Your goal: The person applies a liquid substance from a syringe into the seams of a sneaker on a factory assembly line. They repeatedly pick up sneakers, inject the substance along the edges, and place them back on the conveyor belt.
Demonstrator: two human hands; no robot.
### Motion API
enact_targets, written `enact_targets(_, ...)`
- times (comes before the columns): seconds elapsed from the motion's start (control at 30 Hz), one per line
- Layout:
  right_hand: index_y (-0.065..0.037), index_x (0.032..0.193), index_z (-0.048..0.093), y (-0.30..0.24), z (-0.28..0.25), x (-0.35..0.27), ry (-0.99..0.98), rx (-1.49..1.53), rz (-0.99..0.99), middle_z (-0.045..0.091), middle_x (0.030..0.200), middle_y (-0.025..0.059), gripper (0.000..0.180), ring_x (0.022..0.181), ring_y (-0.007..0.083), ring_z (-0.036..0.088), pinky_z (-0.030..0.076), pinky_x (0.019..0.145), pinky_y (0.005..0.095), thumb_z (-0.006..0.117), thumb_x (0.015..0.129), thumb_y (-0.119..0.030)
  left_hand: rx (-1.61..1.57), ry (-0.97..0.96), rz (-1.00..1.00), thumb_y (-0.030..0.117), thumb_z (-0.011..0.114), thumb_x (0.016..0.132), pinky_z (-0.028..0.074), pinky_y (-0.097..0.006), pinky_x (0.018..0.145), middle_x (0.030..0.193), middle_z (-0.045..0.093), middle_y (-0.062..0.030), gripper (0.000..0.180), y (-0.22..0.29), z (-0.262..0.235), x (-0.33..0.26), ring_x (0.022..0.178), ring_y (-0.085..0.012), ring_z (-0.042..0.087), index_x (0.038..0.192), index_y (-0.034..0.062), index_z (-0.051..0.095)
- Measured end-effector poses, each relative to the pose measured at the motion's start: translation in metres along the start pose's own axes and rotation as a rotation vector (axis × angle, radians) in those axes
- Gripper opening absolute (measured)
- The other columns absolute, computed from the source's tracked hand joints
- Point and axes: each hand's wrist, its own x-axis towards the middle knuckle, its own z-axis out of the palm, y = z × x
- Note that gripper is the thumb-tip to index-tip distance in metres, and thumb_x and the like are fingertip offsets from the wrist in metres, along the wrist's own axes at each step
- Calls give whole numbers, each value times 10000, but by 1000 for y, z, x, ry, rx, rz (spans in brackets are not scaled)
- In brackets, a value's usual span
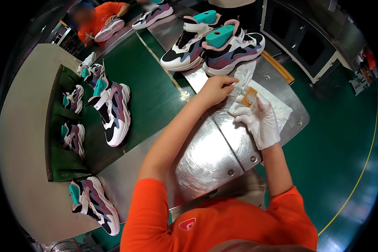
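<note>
My left hand is bare, its fingers curled together above the metal tabletop. Whatever lies between those fingertips, if anything, is too small to make out. Beside it, my right hand wears a white glove and grips a small amber-coloured block between thumb and fingers. Under and around both hands lies a crumpled white cloth. Just beyond stand two white, black and purple sneakers, a nearer one and one to its left, both with teal shoe lasts inside.
A green conveyor belt runs along the left, carrying another sneaker. Several sneakers sit on a green rack at its side; one more sneaker lies near left. Across the belt, a person in orange handles a shoe. A dark cabinet stands far right.
</note>
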Motion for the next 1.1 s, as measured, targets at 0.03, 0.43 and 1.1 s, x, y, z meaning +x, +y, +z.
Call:
enact_targets(0.03, 20, 1281, 470, -1, -4, 2, -2, 14, 5, 607, 1092, 190, 525, 830, 246, 676, 565, 666, 304, 617, 946, -357, 46, 0, 62, 126, 635, 873, 501, -346, 890, 1107, 684, -141, 335, -1, 1, 2, 992, -291, 655, 1203, 78, 669)
enact_targets(0.43, -66, 1397, 358, 32, -13, -80, -24, -561, -157, 519, 1118, 109, 933, 799, 168, 612, 539, 674, 291, 832, 602, 53, 506, 568, 174, 202, 706, 837, 473, -371, 898, 1120, 685, -99, 421, -6, -123, -9, 1026, -262, 605, 1230, 70, 639)
enact_targets(1.1, 15, 1313, 445, 30, 6, -73, 58, -818, -55, 580, 1041, 84, 806, 883, 171, 555, 493, 793, 315, 857, 641, -154, 422, 472, -678, 532, 737, 736, 533, -429, 783, 1018, 706, -178, 672, 88, -116, -211, 922, -347, 690, 1185, 52, 596)
